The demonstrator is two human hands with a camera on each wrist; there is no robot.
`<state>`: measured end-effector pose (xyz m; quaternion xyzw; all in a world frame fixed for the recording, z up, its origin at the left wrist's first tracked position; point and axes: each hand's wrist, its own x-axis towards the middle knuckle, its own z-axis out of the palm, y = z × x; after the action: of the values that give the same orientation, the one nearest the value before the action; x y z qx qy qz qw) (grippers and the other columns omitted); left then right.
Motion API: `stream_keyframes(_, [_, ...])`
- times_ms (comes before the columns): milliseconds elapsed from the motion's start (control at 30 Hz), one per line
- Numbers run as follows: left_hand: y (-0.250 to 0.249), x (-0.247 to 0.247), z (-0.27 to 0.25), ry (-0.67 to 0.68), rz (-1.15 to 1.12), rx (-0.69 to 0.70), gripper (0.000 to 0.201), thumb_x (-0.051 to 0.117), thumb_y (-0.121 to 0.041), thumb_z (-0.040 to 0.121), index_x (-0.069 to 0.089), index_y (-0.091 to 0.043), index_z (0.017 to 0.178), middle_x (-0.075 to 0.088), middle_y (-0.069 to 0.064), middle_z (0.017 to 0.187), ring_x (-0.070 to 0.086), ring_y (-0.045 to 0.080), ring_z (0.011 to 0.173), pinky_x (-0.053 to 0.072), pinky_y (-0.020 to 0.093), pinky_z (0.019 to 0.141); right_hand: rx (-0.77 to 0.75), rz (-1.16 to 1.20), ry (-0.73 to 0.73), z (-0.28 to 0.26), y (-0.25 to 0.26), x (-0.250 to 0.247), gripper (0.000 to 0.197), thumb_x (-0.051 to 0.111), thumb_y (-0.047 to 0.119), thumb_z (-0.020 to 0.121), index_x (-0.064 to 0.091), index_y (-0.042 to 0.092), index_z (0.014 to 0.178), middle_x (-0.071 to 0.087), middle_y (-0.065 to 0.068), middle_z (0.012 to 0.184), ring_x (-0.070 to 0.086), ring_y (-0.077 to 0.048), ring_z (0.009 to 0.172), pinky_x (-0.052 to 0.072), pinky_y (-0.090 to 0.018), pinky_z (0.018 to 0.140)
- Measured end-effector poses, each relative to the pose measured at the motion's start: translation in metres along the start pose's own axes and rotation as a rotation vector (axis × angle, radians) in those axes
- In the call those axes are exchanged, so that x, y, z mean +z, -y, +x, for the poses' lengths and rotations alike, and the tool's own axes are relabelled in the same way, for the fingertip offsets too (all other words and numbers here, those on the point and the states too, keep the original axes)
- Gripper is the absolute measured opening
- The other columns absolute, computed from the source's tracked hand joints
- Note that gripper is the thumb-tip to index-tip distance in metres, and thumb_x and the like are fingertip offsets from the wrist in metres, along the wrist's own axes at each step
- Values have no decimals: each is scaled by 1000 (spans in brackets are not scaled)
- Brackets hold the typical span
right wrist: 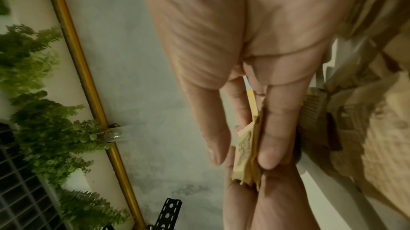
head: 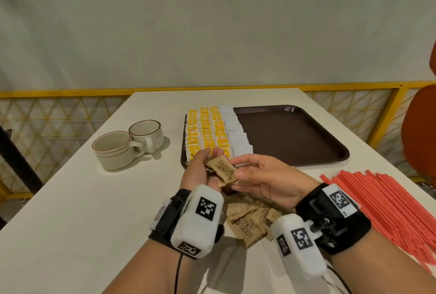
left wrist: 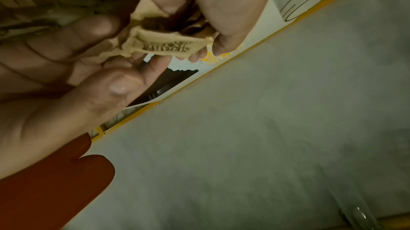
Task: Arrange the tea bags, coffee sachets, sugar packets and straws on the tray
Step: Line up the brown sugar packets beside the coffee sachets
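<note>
Left grip: left hand [head: 200, 171] palm-up, fingers curled round a small stack of brown sugar packets [head: 223, 171]; exact number in the stack impossible to tell.
Right grip: right hand [head: 266, 180] pinching the near end of the top packet between thumb and fingers, clamped on the same stack.
Packet axis: long axis running diagonally from the left fingertips toward the right thumb; printed face up, lettering upside down in the head view.
Packet place: held between both grips, above the worktop [head: 82, 199], just short of the tray's near edge.
Loose sugar packets [head: 250, 220]: heap of brown ones on the worktop directly below the two grips; too overlapped to count.
Tray [head: 295, 135]: one, dark brown, just beyond the grips.
Tea bags [head: 205, 130]: three columns with yellow tags on the tray, beyond the left grip; count per column unclear.
White sachets [head: 236, 133]: one overlapping column beside the tea bags, beyond the grips.
Straws [head: 382, 201]: many red ones lying parallel on the worktop, right of the right grip; too many to count.
Cups [head: 127, 145]: two, touching, left of the left grip.
</note>
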<state>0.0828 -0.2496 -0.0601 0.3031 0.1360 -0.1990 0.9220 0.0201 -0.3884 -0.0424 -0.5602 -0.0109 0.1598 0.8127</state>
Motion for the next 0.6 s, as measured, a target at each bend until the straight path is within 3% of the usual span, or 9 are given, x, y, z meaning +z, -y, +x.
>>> stream_keyframes(100, [0, 4, -4, 66, 41, 43, 10, 58, -17, 92, 55, -7, 95, 63, 7, 76, 61, 17, 68, 54, 33, 67, -16, 3, -43, 0, -1, 1, 39, 65, -1, 76, 54, -3, 114, 68, -16, 92, 69, -17, 72, 58, -22, 61])
stream_keyframes(167, [1, 6, -8, 121, 84, 97, 18, 62, -23, 89, 57, -9, 98, 65, 9, 83, 64, 18, 75, 55, 37, 76, -32, -4, -80, 1, 1, 1, 32, 64, -2, 77, 56, -2, 108, 69, -14, 89, 69, -16, 68, 55, -18, 54])
stream_keyframes(267, [5, 8, -14, 199, 286, 200, 32, 58, -42, 83, 63, -11, 91, 70, 12, 85, 68, 23, 80, 54, 43, 81, -78, -2, -140, 2, 4, -2, 21, 62, -2, 82, 59, 1, 102, 70, -11, 87, 68, -13, 67, 53, -17, 52])
stream_keyframes(333, [8, 9, -18, 236, 352, 198, 51, 61, -47, 72, 63, -8, 105, 68, 17, 100, 67, 28, 93, 52, 45, 87, -101, -5, -162, 2, 5, -2, 19, 63, -1, 82, 60, 2, 100, 70, -9, 84, 67, -10, 66, 53, -17, 52])
stream_keyframes(400, [13, 8, -18, 223, 402, 198, 63, 70, -39, 71, 55, -5, 122, 65, 18, 111, 64, 31, 100, 53, 44, 86, -110, -60, -181, 2, 3, -1, 17, 65, 0, 81, 61, 4, 98, 69, -6, 79, 65, -8, 62, 51, -16, 51])
stream_keyframes(433, [15, 8, -18, 216, 416, 213, 55, 72, -29, 76, 54, -6, 123, 66, 16, 110, 64, 30, 98, 53, 43, 83, -118, -92, -189, 2, 2, -1, 19, 67, 0, 80, 62, 5, 97, 69, -5, 77, 63, -8, 60, 50, -16, 50])
stream_keyframes(500, [16, 6, -15, 202, 416, 250, 30, 64, -6, 87, 57, -11, 115, 69, 12, 106, 66, 27, 93, 54, 40, 78, -143, -115, -192, 3, 1, 0, 26, 71, 2, 74, 64, 6, 98, 69, -4, 76, 60, -8, 60, 48, -16, 50])
stream_keyframes(600, [10, 7, -13, 193, 246, 259, 22, 50, 3, 93, 56, -12, 108, 70, 14, 101, 68, 24, 89, 55, 38, 80, -191, -51, -154, 3, 3, -2, 36, 67, -5, 75, 63, 5, 109, 70, -8, 83, 61, -11, 65, 51, -16, 55])
